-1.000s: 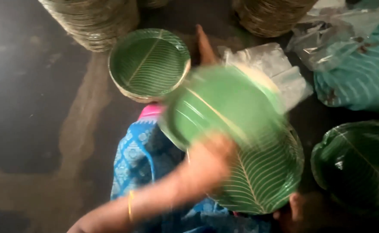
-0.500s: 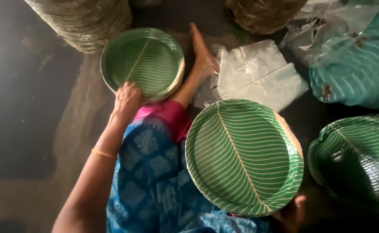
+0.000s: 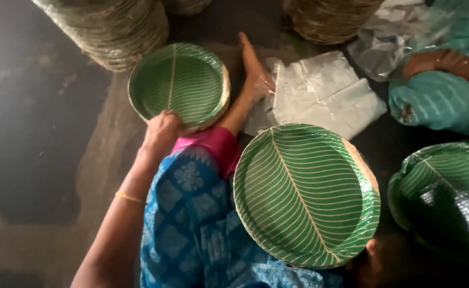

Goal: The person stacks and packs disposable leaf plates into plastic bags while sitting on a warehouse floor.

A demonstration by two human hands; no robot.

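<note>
The left hand [image 3: 160, 133] is gripping the near rim of the small plate stack [image 3: 178, 85], fingers curled over the edge and pressed together on it; the fingertips themselves are tucked under the rim and hard to make out. The small stack is sitting on the floor [image 3: 37, 138], just left of the person's outstretched foot [image 3: 251, 64]. The big plate stack [image 3: 305, 194] is resting on the lap, right of the small stack and nearer the camera, green leaf pattern facing up. The right hand [image 3: 370, 261] is showing only as a dark patch under the big stack's lower edge; whether its grip is open or closed I cannot tell. Clear bags [image 3: 325, 93] are lying beyond the big stack, touching the foot. A wrapped stack [image 3: 448, 197] is sitting to the right of the big stack, cut off by the frame. Another person's arm [image 3: 448, 61] is reaching in above it. Tall piles [image 3: 111, 26] are standing beyond the small stack, tops cropped.
</note>
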